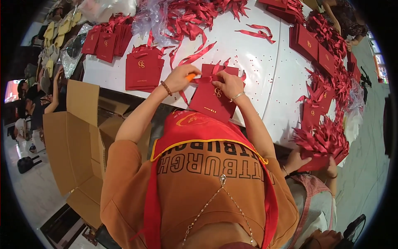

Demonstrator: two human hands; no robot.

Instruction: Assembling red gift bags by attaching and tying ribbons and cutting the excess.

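Nearest is the person's orange-brown T-shirt (174,203), with a thin chain necklace lying on it, and then a red apron (195,129) with yellow edging. Just beyond the apron, a dark red gift bag (213,101) with gold print is tilted over the near edge of the white tabletop (253,62), between the two hands. The left hand (182,77), which wears a beaded bracelet, has its grip closed around a slim orange object (190,77); its kind is mostly hidden by the fingers. The right hand (228,85), with a silver bangle, has its grip pinching at the upper part of the bag, where a ribbon passes; I cannot tell if the ribbon is also caught. Another red bag (207,69) lies just behind.

To the left, an open cardboard box (62,145) stands beside the tabletop. To the right, a co-worker's two hands hold a bundle of red bags (316,162) topped by many ribbons.

Farther on, a stack of similar bags (143,68) lies left of the left hand, and small red specks are scattered on the white surface. At the far side there are loose red ribbons (186,20), crumpled clear plastic (149,18) and more bags (106,45).
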